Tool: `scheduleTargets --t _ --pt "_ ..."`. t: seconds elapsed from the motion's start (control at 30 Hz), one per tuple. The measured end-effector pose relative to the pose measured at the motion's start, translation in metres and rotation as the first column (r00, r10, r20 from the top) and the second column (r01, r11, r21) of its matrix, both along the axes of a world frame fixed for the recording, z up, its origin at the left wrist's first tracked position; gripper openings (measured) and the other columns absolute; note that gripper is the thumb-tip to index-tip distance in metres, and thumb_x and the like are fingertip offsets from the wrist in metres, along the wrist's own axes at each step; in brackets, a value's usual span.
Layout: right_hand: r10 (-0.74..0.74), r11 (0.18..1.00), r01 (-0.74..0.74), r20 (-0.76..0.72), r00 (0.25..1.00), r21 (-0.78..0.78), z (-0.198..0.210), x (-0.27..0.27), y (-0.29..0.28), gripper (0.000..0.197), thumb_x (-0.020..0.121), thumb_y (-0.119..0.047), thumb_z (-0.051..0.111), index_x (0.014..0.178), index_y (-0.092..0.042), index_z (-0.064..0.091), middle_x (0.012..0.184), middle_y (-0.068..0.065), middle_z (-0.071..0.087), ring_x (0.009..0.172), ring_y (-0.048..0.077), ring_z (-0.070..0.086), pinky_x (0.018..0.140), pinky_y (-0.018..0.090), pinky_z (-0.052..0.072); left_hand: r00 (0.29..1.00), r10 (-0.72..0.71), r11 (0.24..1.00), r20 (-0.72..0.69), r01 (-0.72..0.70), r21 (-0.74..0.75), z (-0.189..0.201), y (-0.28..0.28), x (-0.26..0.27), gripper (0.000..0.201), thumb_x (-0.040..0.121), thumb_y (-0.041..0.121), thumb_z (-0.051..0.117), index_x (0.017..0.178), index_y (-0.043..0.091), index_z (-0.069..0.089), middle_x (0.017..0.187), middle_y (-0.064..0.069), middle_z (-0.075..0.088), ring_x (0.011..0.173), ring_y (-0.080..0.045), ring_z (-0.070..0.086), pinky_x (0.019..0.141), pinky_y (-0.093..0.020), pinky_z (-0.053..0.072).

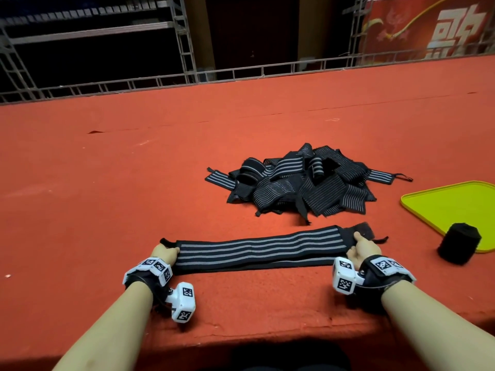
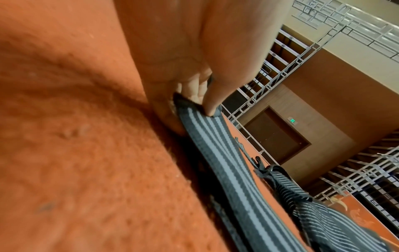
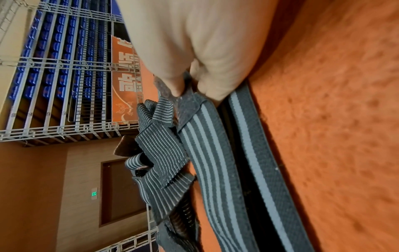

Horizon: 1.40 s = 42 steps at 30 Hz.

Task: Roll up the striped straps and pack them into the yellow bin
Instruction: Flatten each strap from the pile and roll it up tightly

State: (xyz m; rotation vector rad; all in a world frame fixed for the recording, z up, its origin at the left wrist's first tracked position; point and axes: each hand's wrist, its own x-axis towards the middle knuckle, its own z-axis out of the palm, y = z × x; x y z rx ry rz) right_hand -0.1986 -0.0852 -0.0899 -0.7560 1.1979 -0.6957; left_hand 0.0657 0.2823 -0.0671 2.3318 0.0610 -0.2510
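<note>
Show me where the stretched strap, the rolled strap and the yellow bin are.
stretched strap point(image 1: 254, 250), head view, middle of its striped face.
rolled strap point(image 1: 459, 243), head view, side of the black roll.
yellow bin point(image 1: 417, 207), head view, near left rim.

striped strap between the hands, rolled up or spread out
Spread out. The black strap with grey stripes lies full length on the red felt table, left hand and right hand each pinching one end.

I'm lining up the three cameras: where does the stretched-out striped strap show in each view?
Head: the striped strap lies flat across the lower middle, left hand and right hand gripping its ends.
Left wrist: it runs from the fingertips to the lower right.
Right wrist: it runs from the fingers down the centre.
Shared landmark: the pile of straps.
</note>
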Motion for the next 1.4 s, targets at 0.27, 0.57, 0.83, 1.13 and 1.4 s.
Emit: scheduleTargets --t 0.27,0.57,0.83,1.13,1.4 --pt "-0.024 0.995 0.039 0.165 0.986 -0.089 0.019 -0.003 0.004 0.006 0.094 -0.017 0.058 0.093 -0.011 0.056 0.086 0.006 0.059 0.071 0.017 0.059 0.055 0.025 0.058 0.997 0.029 0.979 0.076 -0.012 -0.206 0.014 -0.003 0.001 0.026 0.089 0.003 0.052 0.108 -0.012 0.060 0.110 -0.030 0.062 0.104 -0.041 0.057 0.082 -0.036 0.041" --pt "0.200 0.893 0.121 0.623 0.756 -0.433 0.160 0.038 0.038 0.007 0.094 -0.006 0.056 0.095 -0.011 0.060 0.072 -0.002 0.073 0.065 0.013 0.069 0.061 0.026 0.056 0.979 -0.075 0.864 0.191 0.160 -0.478 0.056 -0.055 -0.022 0.029 0.086 -0.004 0.057 0.111 0.002 0.045 0.094 -0.021 0.061 0.087 -0.028 0.059 0.077 -0.033 0.045" --pt "0.478 0.563 0.013 0.338 0.811 -0.827 0.263 0.067 0.091 0.008 0.089 -0.021 0.063 0.087 -0.021 0.055 0.092 0.008 0.064 0.089 0.028 0.066 0.076 0.044 0.057 0.861 -0.433 0.666 0.266 0.505 -0.549 0.101 -0.148 -0.054 0.067 0.077 0.008 0.068 0.138 0.021 0.043 0.136 -0.015 0.051 0.121 -0.030 0.053 0.105 -0.048 0.041" --pt "0.763 0.399 -0.619 -0.130 0.634 -0.677 0.177 0.077 0.123 0.015 0.092 -0.026 0.060 0.089 -0.012 0.065 0.087 0.006 0.068 0.083 0.020 0.065 0.081 0.041 0.053 0.781 -0.596 0.456 0.187 0.521 -0.721 0.124 -0.151 -0.103 0.036 0.079 -0.001 0.057 0.114 0.008 0.056 0.089 -0.014 0.063 0.078 -0.028 0.059 0.063 -0.034 0.047" --pt "0.666 0.116 -0.826 -0.574 0.477 -0.552 0.112 0.058 0.084 0.080 0.077 -0.019 0.077 0.143 -0.013 0.032 0.132 -0.003 0.042 0.130 0.010 0.037 0.106 0.018 0.025 0.968 -0.247 0.530 -0.052 0.090 -0.843 0.110 -0.122 -0.079 0.016 0.093 0.015 0.058 0.098 0.001 0.056 0.085 -0.011 0.063 0.074 -0.022 0.062 0.066 -0.037 0.056"
